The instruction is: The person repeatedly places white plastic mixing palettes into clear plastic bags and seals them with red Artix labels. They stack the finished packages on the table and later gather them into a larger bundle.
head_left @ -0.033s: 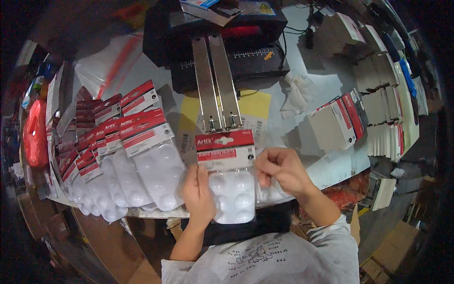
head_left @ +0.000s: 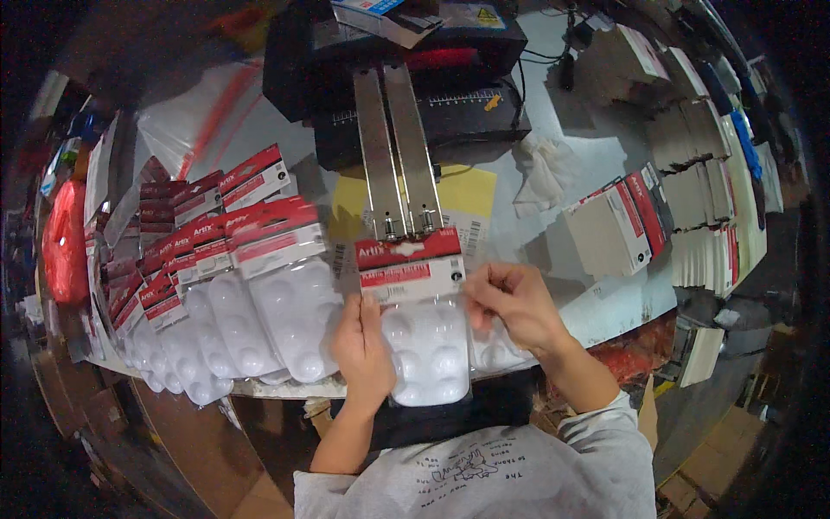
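Observation:
A white plastic paint palette (head_left: 425,350) in a clear bag, topped by a red and white header card (head_left: 411,272), lies upright before me. My left hand (head_left: 361,346) is closed on its left edge, thumb on the front. Beside the card's right edge, my right hand (head_left: 510,303) is closed with fingers curled together; what the fingertips hold is hidden. Under that hand lies another clear-bagged white palette (head_left: 497,348), partly covered. Just above the card are the two metal arms (head_left: 402,156) of a black machine (head_left: 415,121).
Overlapping bagged palettes (head_left: 294,316) with red cards fan out on the left. Folded header cards (head_left: 609,225) stand at right, before tall card stacks (head_left: 692,164). A yellow sheet (head_left: 467,190) lies under the metal arms, and a crumpled white cloth (head_left: 543,177) lies right of it.
The palette in my left hand has tilted slightly, its card's right side rising toward the metal arms. The nearest bagged palette in the left pile has shifted a little to the right.

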Available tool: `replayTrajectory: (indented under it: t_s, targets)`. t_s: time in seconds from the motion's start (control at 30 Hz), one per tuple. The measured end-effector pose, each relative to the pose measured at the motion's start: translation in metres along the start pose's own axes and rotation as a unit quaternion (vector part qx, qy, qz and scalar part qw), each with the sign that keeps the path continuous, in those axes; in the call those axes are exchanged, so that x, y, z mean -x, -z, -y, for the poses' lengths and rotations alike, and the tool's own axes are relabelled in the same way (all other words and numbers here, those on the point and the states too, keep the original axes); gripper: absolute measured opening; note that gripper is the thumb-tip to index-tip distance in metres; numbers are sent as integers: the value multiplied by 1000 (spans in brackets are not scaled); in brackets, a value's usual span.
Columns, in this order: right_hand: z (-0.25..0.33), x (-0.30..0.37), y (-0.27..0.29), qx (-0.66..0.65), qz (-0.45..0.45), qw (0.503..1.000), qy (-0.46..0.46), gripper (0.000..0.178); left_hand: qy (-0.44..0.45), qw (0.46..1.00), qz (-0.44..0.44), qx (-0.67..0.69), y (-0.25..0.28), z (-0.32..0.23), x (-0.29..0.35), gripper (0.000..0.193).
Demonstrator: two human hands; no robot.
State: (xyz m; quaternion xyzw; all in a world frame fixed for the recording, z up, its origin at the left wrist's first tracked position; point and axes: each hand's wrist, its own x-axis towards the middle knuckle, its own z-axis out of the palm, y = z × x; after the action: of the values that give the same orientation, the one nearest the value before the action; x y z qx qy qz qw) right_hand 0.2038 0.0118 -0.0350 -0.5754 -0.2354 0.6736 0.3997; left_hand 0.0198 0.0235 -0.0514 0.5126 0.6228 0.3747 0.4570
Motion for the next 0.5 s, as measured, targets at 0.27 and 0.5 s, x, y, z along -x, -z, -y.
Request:
replayTrajectory:
  t_s: [0.27,0.5]
  targets:
    - [-1,-42,-7,-54,-61,994,73,15,-52,993,-57,-93,-13,3,-47,25]
    - [7,-21,4,147,-129,954,226,12,-72,982,-43,-170,2,7,-35,24]
